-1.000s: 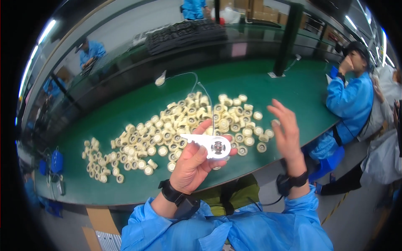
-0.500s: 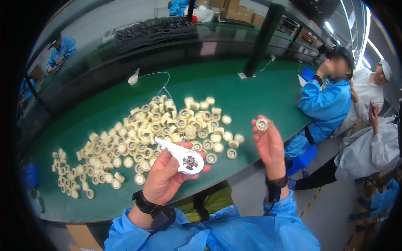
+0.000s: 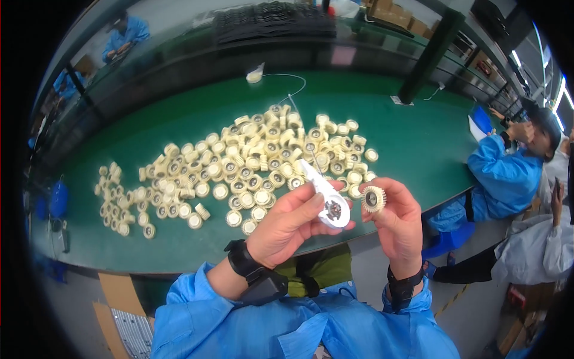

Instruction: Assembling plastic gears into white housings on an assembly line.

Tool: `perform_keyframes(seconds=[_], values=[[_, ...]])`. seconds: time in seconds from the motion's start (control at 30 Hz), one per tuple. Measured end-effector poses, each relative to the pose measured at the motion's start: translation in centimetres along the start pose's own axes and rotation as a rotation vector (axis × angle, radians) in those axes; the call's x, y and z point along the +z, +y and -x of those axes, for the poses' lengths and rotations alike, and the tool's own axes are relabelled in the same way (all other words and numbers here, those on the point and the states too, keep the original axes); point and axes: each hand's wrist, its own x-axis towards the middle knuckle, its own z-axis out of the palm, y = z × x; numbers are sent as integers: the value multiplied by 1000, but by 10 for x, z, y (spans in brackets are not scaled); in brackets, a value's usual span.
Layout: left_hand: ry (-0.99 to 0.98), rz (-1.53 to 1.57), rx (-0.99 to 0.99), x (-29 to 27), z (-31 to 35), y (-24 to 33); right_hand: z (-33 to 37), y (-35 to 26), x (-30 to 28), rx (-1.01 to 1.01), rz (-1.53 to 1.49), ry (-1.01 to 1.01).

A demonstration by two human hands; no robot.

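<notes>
Now two hands are busy: the left hand (image 3: 286, 230), fingers curled, grips one white housing (image 3: 326, 192), while the right hand (image 3: 399, 222) pinches one cream gear (image 3: 375, 200) between thumb and fingers. Both parts are over the near edge of the green table (image 3: 412, 140), beside loose gears (image 3: 229, 168) too many to count. Compared with half a second ago, gear and housing are closer together, yet apart
</notes>
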Motion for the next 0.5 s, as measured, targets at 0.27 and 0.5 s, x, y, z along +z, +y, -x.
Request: perform_keyframes(seconds=[0.27, 0.5], values=[[52, -67, 2, 0, 10, -2, -2, 1, 13, -36, 385, -157], [77, -121, -36, 1, 11, -1, -1, -1, 16, -42, 486, -159]])
